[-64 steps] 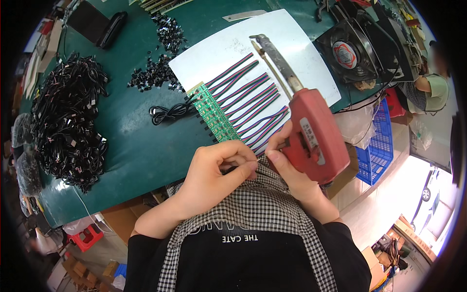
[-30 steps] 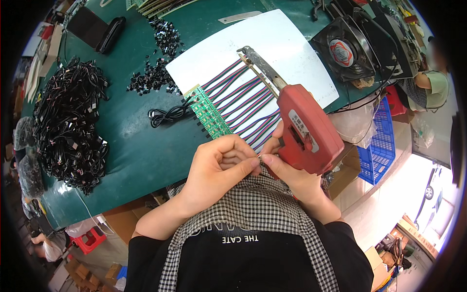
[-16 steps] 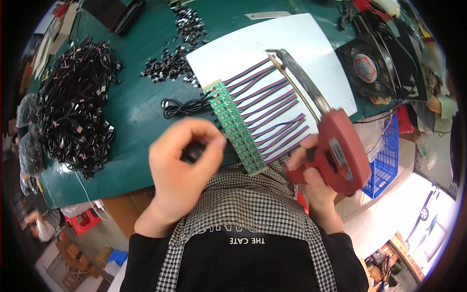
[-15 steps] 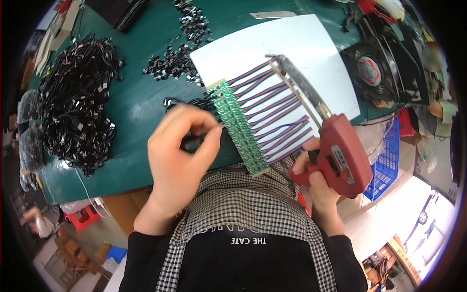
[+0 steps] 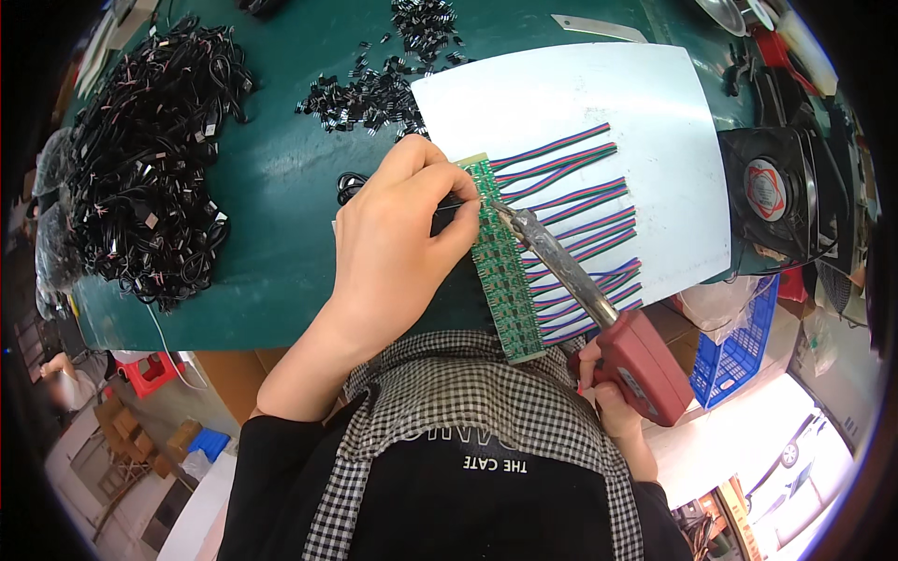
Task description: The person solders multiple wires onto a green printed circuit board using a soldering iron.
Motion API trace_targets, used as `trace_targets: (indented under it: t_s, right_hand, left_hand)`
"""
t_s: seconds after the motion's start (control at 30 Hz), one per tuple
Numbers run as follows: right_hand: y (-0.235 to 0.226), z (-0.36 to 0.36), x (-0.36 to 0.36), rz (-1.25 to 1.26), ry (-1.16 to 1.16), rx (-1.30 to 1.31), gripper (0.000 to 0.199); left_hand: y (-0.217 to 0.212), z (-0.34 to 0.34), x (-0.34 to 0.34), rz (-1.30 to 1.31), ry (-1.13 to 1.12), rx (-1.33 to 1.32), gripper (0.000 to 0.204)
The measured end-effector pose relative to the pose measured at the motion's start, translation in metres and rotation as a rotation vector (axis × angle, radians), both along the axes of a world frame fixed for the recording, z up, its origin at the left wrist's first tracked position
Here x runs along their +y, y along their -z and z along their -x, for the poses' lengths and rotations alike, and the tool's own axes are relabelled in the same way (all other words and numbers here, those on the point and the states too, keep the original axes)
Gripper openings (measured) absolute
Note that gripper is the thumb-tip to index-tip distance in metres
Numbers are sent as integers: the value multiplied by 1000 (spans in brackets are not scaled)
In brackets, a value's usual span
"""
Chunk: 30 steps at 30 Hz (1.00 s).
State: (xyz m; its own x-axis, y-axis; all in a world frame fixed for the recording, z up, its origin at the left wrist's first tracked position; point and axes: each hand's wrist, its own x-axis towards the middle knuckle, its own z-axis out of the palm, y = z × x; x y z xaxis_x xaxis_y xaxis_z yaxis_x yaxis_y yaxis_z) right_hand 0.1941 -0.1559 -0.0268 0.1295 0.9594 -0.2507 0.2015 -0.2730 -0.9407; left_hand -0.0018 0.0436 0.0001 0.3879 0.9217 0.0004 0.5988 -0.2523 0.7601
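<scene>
My right hand (image 5: 613, 397) grips a red soldering gun (image 5: 645, 365) by its handle. The gun's metal barrel slants up and left, and its tip lies on the upper part of a green circuit board panel (image 5: 510, 290). Beside that tip, my left hand (image 5: 402, 234) is closed in a pinch on a thin wire (image 5: 456, 207) at the board's left edge. Most of the wire is hidden by my fingers. Bundles of coloured ribbon wires (image 5: 585, 192) run from the panel's right side across a white sheet (image 5: 655, 103).
On the green table (image 5: 271, 187) lie a heap of black cables (image 5: 159, 178) at left and small black connectors (image 5: 369, 98) at the back. A flat blade (image 5: 599, 28) rests behind the sheet. A black fan (image 5: 772, 192) stands at right, above a blue crate (image 5: 739, 346).
The soldering gun's tip has come down and left onto the board. My left hand has moved up and right to the board's edge. The whole view has shifted slightly.
</scene>
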Motion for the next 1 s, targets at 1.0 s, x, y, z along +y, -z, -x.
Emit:
trace_targets:
  t_s: [1.0]
  right_hand:
    - [-8,12,16,-42,209,321,57]
  left_hand:
    - [-3,-2,3,-51,34,61,9]
